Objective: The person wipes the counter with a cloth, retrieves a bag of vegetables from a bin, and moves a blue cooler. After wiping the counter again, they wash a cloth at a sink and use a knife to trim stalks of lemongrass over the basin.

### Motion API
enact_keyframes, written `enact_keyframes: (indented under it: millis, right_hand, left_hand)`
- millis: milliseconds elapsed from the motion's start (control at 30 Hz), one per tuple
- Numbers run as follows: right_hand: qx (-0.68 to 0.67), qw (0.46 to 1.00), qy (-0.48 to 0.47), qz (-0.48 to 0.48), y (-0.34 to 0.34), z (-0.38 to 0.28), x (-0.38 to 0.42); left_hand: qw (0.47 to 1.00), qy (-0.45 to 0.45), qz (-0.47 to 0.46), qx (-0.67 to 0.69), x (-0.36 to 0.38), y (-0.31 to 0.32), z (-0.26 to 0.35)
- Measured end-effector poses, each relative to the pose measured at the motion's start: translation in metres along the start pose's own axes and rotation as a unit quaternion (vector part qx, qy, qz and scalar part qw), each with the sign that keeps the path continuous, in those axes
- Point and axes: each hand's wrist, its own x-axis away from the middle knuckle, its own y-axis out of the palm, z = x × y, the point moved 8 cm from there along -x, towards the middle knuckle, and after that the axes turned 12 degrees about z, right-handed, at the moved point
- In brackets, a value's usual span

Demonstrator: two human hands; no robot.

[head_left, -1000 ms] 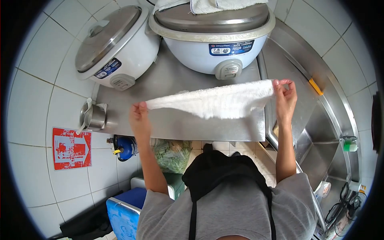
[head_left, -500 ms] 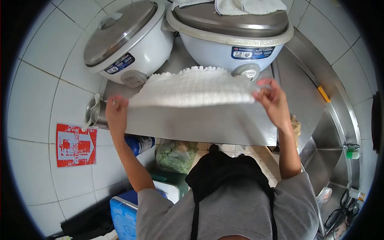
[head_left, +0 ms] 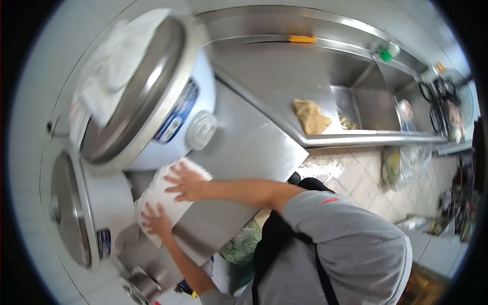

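On the grey stainless-steel worktop [head_left: 249, 145], just beside two rounded, white, metal-lidded rice cookers [head_left: 172, 119], a white terry cloth [head_left: 161, 195] lies spread out; the left hand [head_left: 156, 221] and right hand [head_left: 187, 185] rest flat on it, fingers splayed apart.

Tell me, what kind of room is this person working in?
Probably a kitchen, maybe a restaurant's. It has a big, round, white rice cooker with a steel lid, another white, steel-lidded cooker beside it, and a stainless-steel sink.
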Motion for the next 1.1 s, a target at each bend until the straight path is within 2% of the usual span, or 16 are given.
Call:
enact_keyframes:
  millis: [167, 233, 300, 367, 400, 467, 500, 567, 600, 667, 700, 733, 833, 900, 1000, 1100]
  right_hand:
    - [-0.112, 0.987, -0.050, 0.105, -0.013, 0.008, 0.011]
    - [-0.164, 0.955, -0.075, 0.234, -0.079, 0.023, 0.079]
    - [-0.123, 0.921, 0.011, 0.370, -0.149, 0.069, 0.171]
    - [-0.041, 0.882, 0.223, 0.414, -0.219, 0.137, 0.268]
    - [-0.023, 0.839, 0.254, 0.480, -0.247, 0.165, 0.327]
    - [0.053, 0.744, 0.331, 0.579, -0.306, 0.211, 0.430]
    - [0.166, 0.728, 0.399, 0.532, -0.336, 0.223, 0.467]
    - [0.121, 0.690, 0.555, 0.448, -0.378, 0.263, 0.532]
    - [0.128, 0.686, 0.577, 0.425, -0.391, 0.283, 0.561]
    - [0.193, 0.699, 0.541, 0.426, -0.424, 0.309, 0.600]
    - [0.206, 0.710, 0.545, 0.396, -0.435, 0.329, 0.617]
    - [0.218, 0.726, 0.526, 0.386, -0.446, 0.350, 0.635]
    - [0.206, 0.741, 0.527, 0.362, -0.478, 0.416, 0.680]
    - [0.186, 0.745, 0.537, 0.349, -0.490, 0.451, 0.692]
    - [0.184, 0.796, 0.450, 0.361, -0.513, 0.497, 0.645]
    - [0.153, 0.854, 0.314, 0.385, -0.500, 0.547, 0.543]
  left_hand:
    - [0.999, -0.014, -0.046, 0.006, -0.029, -0.001, 0.001]
    - [0.999, -0.001, 0.033, -0.003, -0.025, 0.006, -0.005]
    - [0.976, 0.120, 0.135, 0.119, 0.025, -0.046, 0.044]
    - [0.865, 0.224, 0.152, 0.423, 0.098, -0.082, 0.116]
    - [0.845, 0.284, 0.136, 0.432, 0.138, -0.108, 0.170]
    - [0.800, 0.350, -0.019, 0.487, 0.207, -0.148, 0.284]
    - [0.766, 0.381, -0.078, 0.512, 0.237, -0.159, 0.333]
    - [0.669, 0.487, -0.220, 0.516, 0.298, -0.172, 0.426]
    - [0.667, 0.493, -0.221, 0.512, 0.311, -0.173, 0.463]
    - [0.584, 0.577, -0.355, 0.446, 0.370, -0.157, 0.535]
    - [0.580, 0.646, -0.300, 0.396, 0.377, -0.138, 0.558]
    - [0.626, 0.630, -0.295, 0.352, 0.369, -0.113, 0.572]
    - [0.785, 0.468, -0.276, 0.299, 0.304, -0.058, 0.591]
    - [0.872, 0.445, -0.098, 0.178, 0.273, -0.070, 0.587]
    - [0.863, 0.464, -0.007, 0.200, 0.286, -0.093, 0.615]
    - [0.793, 0.487, -0.155, 0.333, 0.380, -0.119, 0.700]
